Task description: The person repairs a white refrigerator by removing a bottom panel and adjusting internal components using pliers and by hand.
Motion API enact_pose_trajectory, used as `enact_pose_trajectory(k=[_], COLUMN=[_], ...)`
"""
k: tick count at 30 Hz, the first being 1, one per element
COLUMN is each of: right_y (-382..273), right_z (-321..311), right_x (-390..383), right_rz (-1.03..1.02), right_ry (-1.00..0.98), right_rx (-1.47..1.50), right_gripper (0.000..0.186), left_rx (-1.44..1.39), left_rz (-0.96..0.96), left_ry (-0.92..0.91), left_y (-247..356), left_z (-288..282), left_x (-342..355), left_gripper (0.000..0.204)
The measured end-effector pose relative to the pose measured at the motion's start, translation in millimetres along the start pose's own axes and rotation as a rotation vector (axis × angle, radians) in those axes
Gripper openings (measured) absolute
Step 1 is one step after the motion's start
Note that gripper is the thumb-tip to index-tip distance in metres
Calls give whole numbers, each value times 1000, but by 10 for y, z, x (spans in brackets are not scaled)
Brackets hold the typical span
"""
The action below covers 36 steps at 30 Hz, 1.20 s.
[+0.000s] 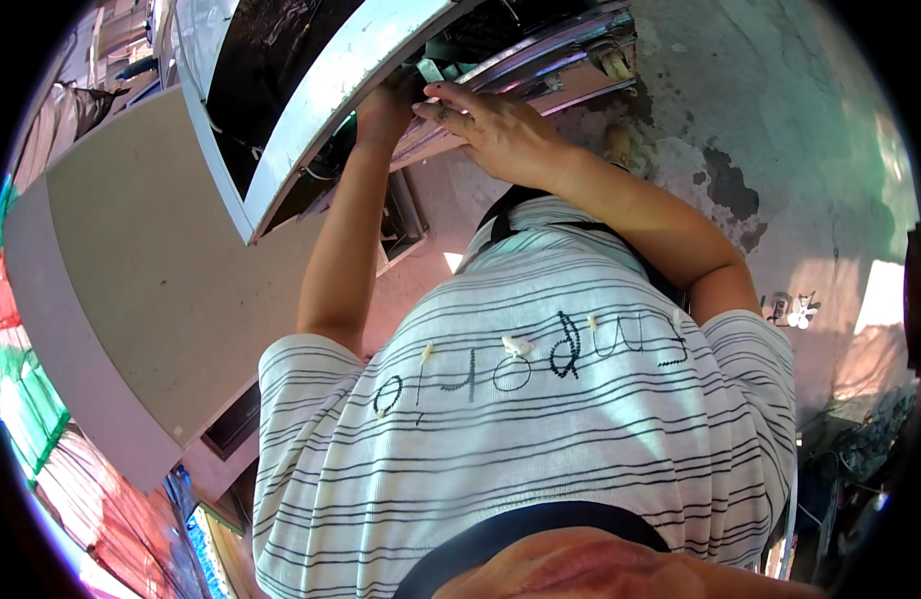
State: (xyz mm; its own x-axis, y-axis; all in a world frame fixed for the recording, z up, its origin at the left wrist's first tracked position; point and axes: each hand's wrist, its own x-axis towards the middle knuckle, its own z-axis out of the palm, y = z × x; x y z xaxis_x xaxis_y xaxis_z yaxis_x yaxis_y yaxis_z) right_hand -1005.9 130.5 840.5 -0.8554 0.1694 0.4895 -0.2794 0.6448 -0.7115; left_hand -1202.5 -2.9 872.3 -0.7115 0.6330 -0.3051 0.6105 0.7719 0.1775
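Item: opened appliance casing (310,110), at twelve o'clock. Left hand (380,110) is reaching inside, grip not discernible; right hand (500,130) is resting unclenched, pressing metal rails (570,60). Step: probing interior; next probably needs steadying.

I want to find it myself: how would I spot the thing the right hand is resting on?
Look to the top, where a big white-framed panel tilts open. Right of it, shiny metal rails run slanted. The right hand lies flat on the lowest, pinkish rail; the left hand reaches under the frame instead.
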Motion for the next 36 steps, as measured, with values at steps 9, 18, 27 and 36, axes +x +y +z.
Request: enact_pose_trajectory(k=[9,18,27,36], right_y=[-8,34,30,33], right_z=[-24,40,64,91], right_x=[19,1,-17,-24], right_rz=[73,44,39,24], right_ry=[-162,-113,-95,-64], right_rx=[-9,-11,-25,-108], right_gripper=[75,74,74,75], left_rx=[-232,-82,-90,350], left_rz=[188,6,-76,183], left_ry=[-311,-386,-309,-373], left_y=[-143,-29,-298,-70], left_z=[-109,-39,266,-67], left_x=[56,277,528,360], left_gripper=[42,37,25,28])
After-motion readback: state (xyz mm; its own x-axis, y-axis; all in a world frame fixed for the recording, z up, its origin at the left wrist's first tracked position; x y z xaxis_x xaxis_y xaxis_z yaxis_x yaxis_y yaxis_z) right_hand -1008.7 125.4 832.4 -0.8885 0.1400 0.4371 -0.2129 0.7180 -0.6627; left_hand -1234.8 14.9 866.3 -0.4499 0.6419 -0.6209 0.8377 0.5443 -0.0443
